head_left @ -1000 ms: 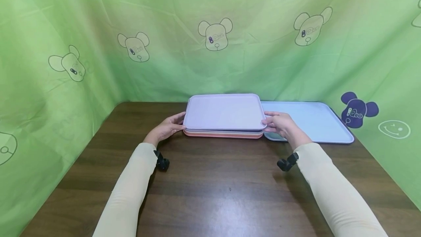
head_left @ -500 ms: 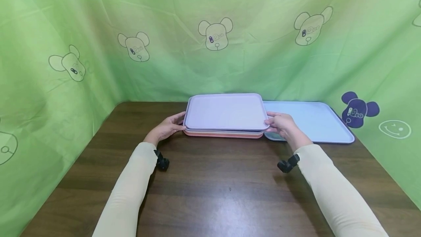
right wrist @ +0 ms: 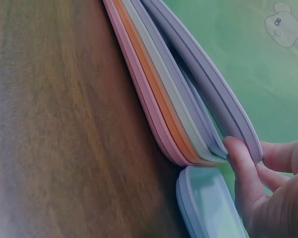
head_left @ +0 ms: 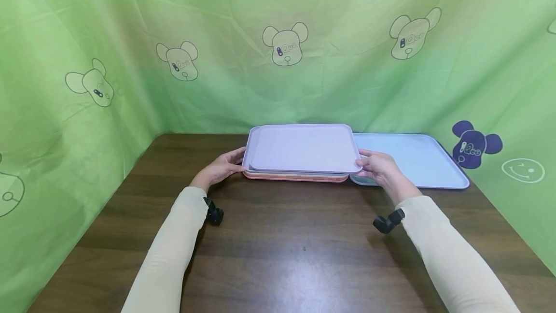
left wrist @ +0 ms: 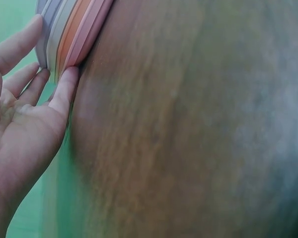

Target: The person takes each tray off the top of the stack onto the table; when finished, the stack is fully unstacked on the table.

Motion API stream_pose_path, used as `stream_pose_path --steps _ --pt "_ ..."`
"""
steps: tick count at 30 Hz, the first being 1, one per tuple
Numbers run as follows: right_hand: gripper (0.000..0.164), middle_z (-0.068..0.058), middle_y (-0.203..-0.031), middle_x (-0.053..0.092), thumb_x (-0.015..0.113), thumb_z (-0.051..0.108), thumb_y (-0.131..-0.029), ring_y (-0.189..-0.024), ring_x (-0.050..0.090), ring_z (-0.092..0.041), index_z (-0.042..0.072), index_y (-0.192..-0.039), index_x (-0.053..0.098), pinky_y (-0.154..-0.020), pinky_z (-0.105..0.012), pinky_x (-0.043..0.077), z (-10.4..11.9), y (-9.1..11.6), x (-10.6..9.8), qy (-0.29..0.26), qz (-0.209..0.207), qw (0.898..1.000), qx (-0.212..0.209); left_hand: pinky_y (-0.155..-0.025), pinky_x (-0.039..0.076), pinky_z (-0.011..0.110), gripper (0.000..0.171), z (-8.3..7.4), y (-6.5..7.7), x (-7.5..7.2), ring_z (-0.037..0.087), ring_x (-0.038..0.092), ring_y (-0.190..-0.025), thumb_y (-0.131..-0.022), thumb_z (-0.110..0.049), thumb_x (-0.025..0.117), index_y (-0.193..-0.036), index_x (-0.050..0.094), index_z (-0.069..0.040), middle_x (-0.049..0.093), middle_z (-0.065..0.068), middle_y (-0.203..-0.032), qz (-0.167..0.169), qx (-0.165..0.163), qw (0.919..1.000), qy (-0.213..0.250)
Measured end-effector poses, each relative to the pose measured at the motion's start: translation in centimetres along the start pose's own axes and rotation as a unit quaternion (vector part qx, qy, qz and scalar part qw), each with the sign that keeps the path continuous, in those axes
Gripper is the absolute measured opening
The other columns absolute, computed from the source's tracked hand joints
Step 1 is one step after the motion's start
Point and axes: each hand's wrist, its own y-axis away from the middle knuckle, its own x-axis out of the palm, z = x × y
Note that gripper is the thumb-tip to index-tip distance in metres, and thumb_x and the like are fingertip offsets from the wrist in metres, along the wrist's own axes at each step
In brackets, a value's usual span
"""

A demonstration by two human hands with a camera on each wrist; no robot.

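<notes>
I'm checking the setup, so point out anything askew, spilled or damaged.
The top tray sits askew: it overhangs the right end of the stack, and a gap shows beneath where the right hand pinches it. I see no spill or damage.

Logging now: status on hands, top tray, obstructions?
Right hand pinches top lavender tray, right end raised off stack. Left hand touches stack's left end. Light-blue tray close right; nothing visibly blocking.

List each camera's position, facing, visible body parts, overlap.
Head: worn on head, facing forward and down at tray stack; left hand, right hand, sleeves visible.
Left wrist: mounted there, facing tray stack's left end; left hand visible.
Right wrist: mounted there, facing tray stack's right end; right hand visible.
Wrist views share pink tray and orange tray edges.
</notes>
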Motion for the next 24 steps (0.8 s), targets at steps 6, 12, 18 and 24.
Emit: stream_pose_path --steps 6,12,18,24 --pt "0.066 0.001 -0.077 0.066 0.047 -0.011 -0.096 -0.069 0.066 -0.011 0.0 -0.153 0.017 -0.064 -0.027 0.058 -0.2 0.9 -0.6 -0.009 0.003 1.0 0.002 -0.111 0.03 0.04 0.078 -0.1 0.0 0.1 0.026 0.019 -0.145 -0.091 0.012 0.058 -0.156 0.02 -0.009 0.019 0.01 -0.16 0.006 -0.002 1.0 0.004" --pt "0.068 0.0 -0.079 0.067 0.047 -0.01 -0.096 -0.071 0.066 -0.012 0.0 -0.154 0.012 -0.065 -0.028 0.058 -0.4 2.0 -0.8 -0.031 0.018 0.999 -0.001 -0.111 0.03 0.04 0.078 -0.1 0.0 0.0 0.026 0.019 -0.145 -0.09 0.012 0.058 -0.156 0.02 -0.009 0.019 0.011 -0.16 0.006 -0.002 1.0 0.005" --pt "0.071 -0.001 -0.083 0.069 0.049 -0.009 -0.096 -0.076 0.067 -0.012 0.001 -0.154 0.01 -0.067 -0.029 0.058 -0.4 3.6 -0.9 -0.066 0.035 0.997 -0.004 -0.111 0.031 0.041 0.078 0.0 0.0 -0.1 0.026 0.019 -0.145 -0.09 0.013 0.057 -0.155 0.019 -0.007 0.019 0.013 -0.159 0.008 0.001 0.9999 0.011" --pt "0.073 -0.003 -0.085 0.07 0.052 -0.01 -0.095 -0.078 0.068 -0.015 0.0 -0.155 0.01 -0.067 -0.032 0.058 -0.6 5.4 -1.2 -0.088 0.046 0.995 -0.009 -0.11 0.031 0.041 0.078 0.0 -0.1 -0.1 0.028 0.021 -0.144 -0.09 0.014 0.057 -0.155 0.02 -0.008 0.02 0.013 -0.159 0.006 -0.004 0.9999 0.015"
